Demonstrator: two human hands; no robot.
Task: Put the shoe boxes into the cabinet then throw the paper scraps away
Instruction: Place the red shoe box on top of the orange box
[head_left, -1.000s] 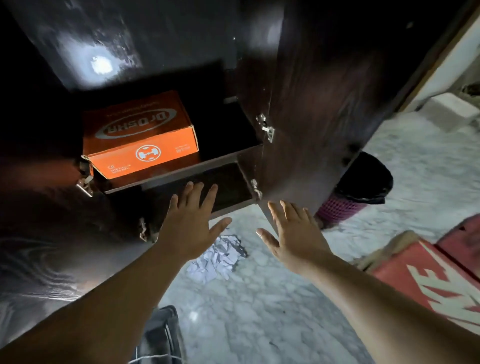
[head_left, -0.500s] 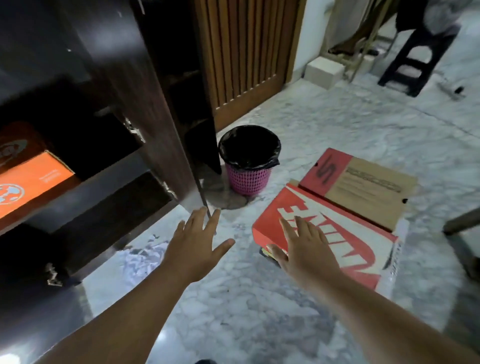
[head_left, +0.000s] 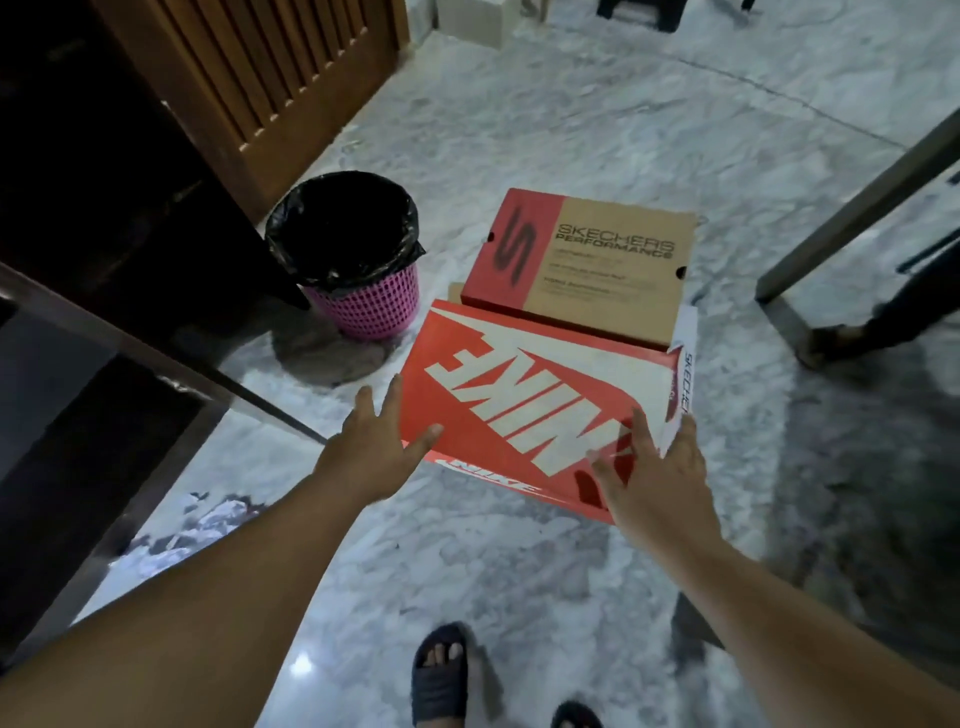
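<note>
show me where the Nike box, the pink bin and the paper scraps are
Nike box (head_left: 524, 400), head view, on its lid.
Pink bin (head_left: 369, 306), head view, on its mesh wall.
Paper scraps (head_left: 202, 519), head view, on the crumpled pile.

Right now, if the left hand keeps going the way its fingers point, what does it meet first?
The Nike box. The left hand is open, fingers running along the box's left edge and thumb at its near corner, so contact is at once, if not already. Beyond it, probably the pink bin.

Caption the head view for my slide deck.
Both hands, left and right, reach the red Nike shoe box beside a pink bin.
</note>
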